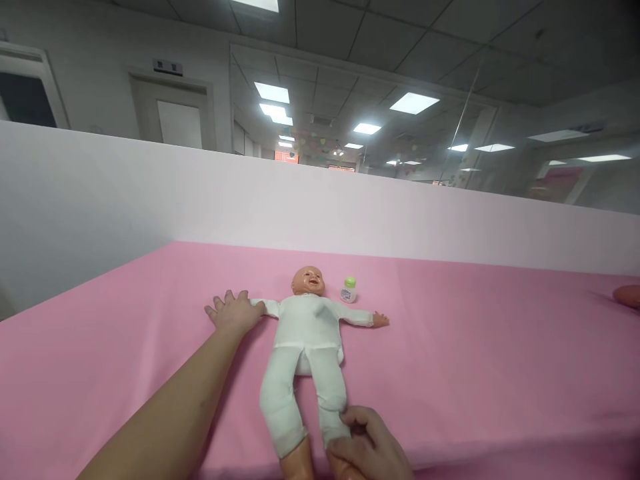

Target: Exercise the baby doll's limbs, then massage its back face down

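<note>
A baby doll (307, 327) in a white cloth suit lies on its back, arms out, on a pink sheet (450, 360). My left hand (233, 312) rests with spread fingers over the end of the doll's arm on the left, hiding the doll's hand there. At the lower edge, my right hand (373, 440) has its thumb and fingers closed around the doll's lower leg on the right, at the cuff of the trouser leg. Beside the doll's head stands a small clear bottle (349, 291) with a green cap and a printed label.
A white partition (350, 210) runs along the far side of the pink surface, with glass above it. Part of a skin-toned object (627, 296) shows at the right edge. Beyond are a door (175, 113) and ceiling lights.
</note>
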Demonstrator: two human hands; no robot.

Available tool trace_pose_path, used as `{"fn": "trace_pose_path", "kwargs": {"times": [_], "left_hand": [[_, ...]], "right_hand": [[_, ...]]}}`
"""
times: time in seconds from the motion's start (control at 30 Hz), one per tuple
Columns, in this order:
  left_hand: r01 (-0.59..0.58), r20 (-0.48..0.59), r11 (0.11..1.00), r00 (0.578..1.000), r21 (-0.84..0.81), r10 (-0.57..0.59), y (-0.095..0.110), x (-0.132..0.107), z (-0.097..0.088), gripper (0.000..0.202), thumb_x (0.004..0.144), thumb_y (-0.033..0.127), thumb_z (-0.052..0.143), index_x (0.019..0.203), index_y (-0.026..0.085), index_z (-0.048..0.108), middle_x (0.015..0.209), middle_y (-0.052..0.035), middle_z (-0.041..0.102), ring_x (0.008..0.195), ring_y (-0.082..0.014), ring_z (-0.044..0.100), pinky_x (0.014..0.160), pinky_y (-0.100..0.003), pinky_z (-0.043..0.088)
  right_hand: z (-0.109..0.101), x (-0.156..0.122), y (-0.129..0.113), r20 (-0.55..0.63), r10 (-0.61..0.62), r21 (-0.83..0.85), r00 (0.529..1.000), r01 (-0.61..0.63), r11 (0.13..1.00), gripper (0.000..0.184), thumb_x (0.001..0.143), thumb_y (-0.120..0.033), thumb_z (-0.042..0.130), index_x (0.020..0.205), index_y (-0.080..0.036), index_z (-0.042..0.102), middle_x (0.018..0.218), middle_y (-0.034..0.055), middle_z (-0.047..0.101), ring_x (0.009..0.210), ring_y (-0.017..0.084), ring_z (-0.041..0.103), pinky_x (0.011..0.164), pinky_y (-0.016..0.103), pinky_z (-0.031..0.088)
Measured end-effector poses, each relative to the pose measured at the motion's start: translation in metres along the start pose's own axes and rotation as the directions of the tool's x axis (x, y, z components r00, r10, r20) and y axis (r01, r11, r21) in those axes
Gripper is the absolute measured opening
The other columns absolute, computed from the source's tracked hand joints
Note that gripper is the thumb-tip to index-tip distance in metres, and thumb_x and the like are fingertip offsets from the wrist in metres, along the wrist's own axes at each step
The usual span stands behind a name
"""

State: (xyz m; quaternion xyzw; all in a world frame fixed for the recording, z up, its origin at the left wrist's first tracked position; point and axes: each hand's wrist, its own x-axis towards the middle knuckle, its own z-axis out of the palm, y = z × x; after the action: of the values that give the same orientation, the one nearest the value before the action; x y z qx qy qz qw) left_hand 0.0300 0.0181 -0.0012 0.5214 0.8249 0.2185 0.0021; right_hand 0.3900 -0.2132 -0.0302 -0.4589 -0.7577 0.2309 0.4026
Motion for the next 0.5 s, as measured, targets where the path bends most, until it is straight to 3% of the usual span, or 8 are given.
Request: {"fn": "trace_pose_path", "kwargs": {"times": [0.1,0.2,0.3,0.4,0.5], "left_hand": [[-0.043,-0.063,0.999,0.997,0.016,0.044,0.008,-0.008,-0.002,0.069,0.084,0.058,0.054,0.141,0.020,0.059,0.158,-0.0223,0.040,0.147,-0.0536,0.025,0.114,-0.076,0.007],[-0.157,-0.145,0.987,0.978,-0.041,0.149,0.027,-0.026,-0.005,0.071,0.087,0.056,0.055,0.148,0.019,0.053,0.161,-0.0209,0.037,0.151,-0.0504,0.022,0.118,-0.074,0.002],[-0.352,-0.183,0.911,0.931,-0.214,0.317,0.051,-0.050,-0.007,0.075,0.092,0.058,0.052,0.154,0.015,0.044,0.164,-0.0201,0.034,0.153,-0.0416,0.026,0.125,-0.062,0.014],[-0.508,-0.140,0.764,0.857,-0.398,0.497,0.067,-0.071,-0.007,0.087,0.095,0.063,0.051,0.163,0.014,0.028,0.169,-0.0176,0.024,0.157,-0.0351,0.022,0.126,-0.053,0.025],[-0.542,-0.047,0.683,0.799,-0.489,0.600,0.072,-0.079,0.000,0.097,0.094,0.068,0.052,0.167,0.015,0.016,0.172,-0.0167,0.016,0.158,-0.0369,0.017,0.126,-0.057,0.024]], "right_hand": [[-0.005,0.003,-0.009,0.011,0.075,0.058,0.997,-0.076,0.995,0.020,0.084,-0.026,0.072,0.103,-0.031,0.075,0.090,0.0004,0.068,0.073,0.015,0.068,0.061,0.020,0.057],[-0.008,0.004,-0.019,0.014,0.119,0.098,0.993,-0.120,0.988,0.020,0.082,-0.030,0.074,0.102,-0.030,0.076,0.098,0.0023,0.069,0.082,0.019,0.070,0.068,0.023,0.059],[-0.009,0.004,-0.021,0.046,0.158,0.178,0.986,-0.163,0.970,0.029,0.081,-0.035,0.077,0.109,-0.032,0.075,0.104,0.0034,0.070,0.092,0.022,0.071,0.075,0.027,0.060],[-0.006,0.006,-0.014,0.115,0.242,0.282,0.963,-0.265,0.922,0.037,0.077,-0.041,0.082,0.111,-0.032,0.075,0.103,0.0038,0.070,0.096,0.025,0.070,0.078,0.031,0.060],[-0.005,0.007,-0.007,0.228,0.290,0.406,0.930,-0.361,0.839,0.037,0.076,-0.047,0.083,0.109,-0.032,0.075,0.103,0.0054,0.069,0.096,0.026,0.070,0.078,0.033,0.060]]}}
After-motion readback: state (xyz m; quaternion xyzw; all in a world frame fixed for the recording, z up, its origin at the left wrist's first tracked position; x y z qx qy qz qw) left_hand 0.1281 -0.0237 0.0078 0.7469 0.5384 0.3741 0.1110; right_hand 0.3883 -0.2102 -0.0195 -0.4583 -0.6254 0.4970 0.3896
